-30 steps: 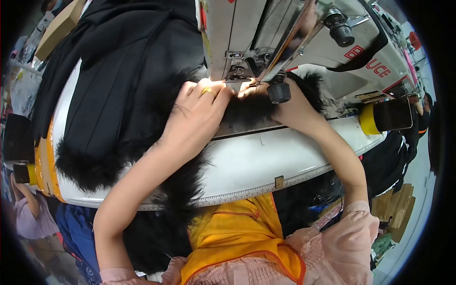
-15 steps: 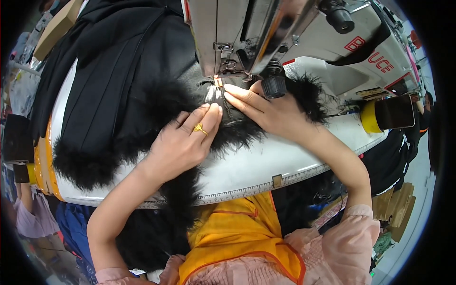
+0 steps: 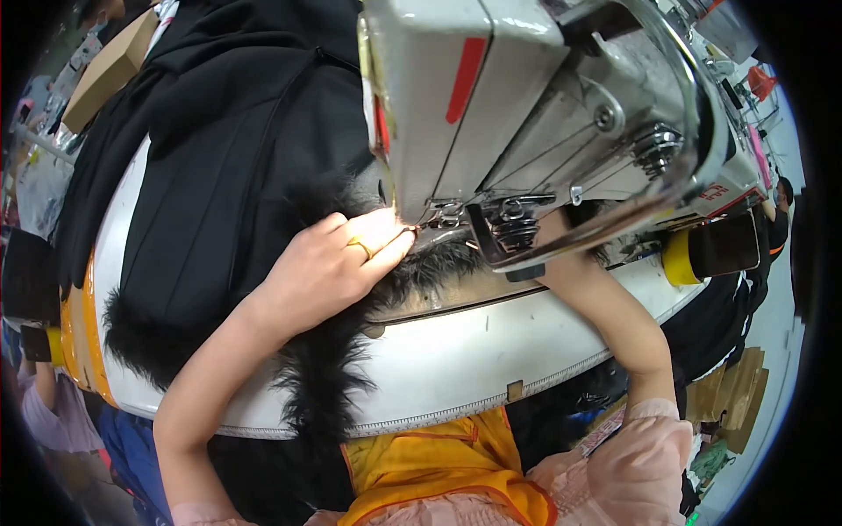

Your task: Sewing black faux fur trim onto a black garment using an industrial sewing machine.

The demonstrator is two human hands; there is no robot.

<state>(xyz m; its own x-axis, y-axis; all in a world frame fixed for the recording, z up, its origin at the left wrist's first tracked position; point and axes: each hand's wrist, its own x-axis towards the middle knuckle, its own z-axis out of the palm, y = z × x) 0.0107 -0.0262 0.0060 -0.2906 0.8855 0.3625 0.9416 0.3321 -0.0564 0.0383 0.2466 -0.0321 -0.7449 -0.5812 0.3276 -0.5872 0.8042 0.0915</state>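
Note:
A sewing machine [image 3: 526, 105] stands over the white table [image 3: 456, 351], its lit needle area low on its left side. My left hand [image 3: 324, 272], with a gold ring, is closed close beside the needle area. Its fingers press together on the edge of a black garment [image 3: 219, 175]. Fluffy black trim [image 3: 438, 263] runs along that edge, under and beside my fingers. My right hand [image 3: 561, 254] reaches in behind the machine head, right of the needle area. The machine's front parts hide its fingers, so what they touch cannot be seen.
The garment spreads left over the table, and a strand of trim [image 3: 320, 377] hangs over its front edge, which carries a measuring tape [image 3: 456, 412]. Yellow-banded dark objects stand at both table ends. A cardboard box [image 3: 110, 70] is at the far left. Another person's sleeve [image 3: 66, 416] shows at left.
The machine head looms larger and lower in view, now covering my right fingers. My left hand appears slightly lower, its fingers close by the needle area. The table's front edge also sits lower.

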